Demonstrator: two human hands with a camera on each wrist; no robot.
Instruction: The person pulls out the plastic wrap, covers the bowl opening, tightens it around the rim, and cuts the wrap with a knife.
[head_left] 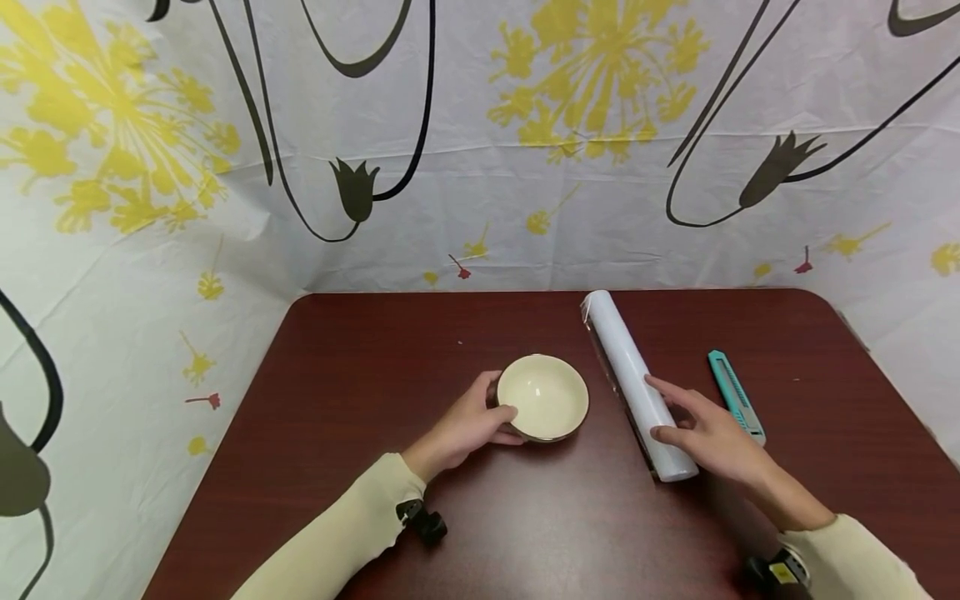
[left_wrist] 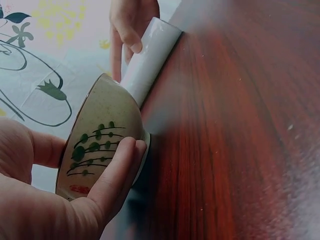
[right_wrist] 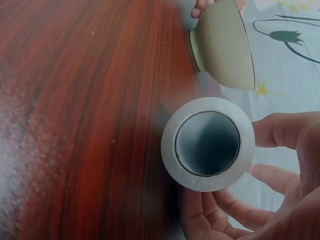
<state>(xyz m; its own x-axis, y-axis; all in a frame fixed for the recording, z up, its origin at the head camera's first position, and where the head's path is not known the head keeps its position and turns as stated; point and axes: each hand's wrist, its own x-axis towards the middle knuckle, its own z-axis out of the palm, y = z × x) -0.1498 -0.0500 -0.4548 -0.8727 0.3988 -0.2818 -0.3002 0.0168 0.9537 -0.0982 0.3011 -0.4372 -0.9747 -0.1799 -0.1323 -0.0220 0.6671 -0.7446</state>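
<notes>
Bowl (head_left: 543, 396), centre: likely fragile; hold by side (left hand (head_left: 471, 421) grips there). White roll (head_left: 633, 362), centre right: likely slippery; encircle; right hand (head_left: 712, 433) touches, fingers spread.

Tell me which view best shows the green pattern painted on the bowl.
The left wrist view: it faces the outside of the bowl, held in the left hand, where the green pattern shows plainly. The head view gives the bowl's cream inside; the right wrist view a plain stretch of its outside; neither shows the pattern.
</notes>
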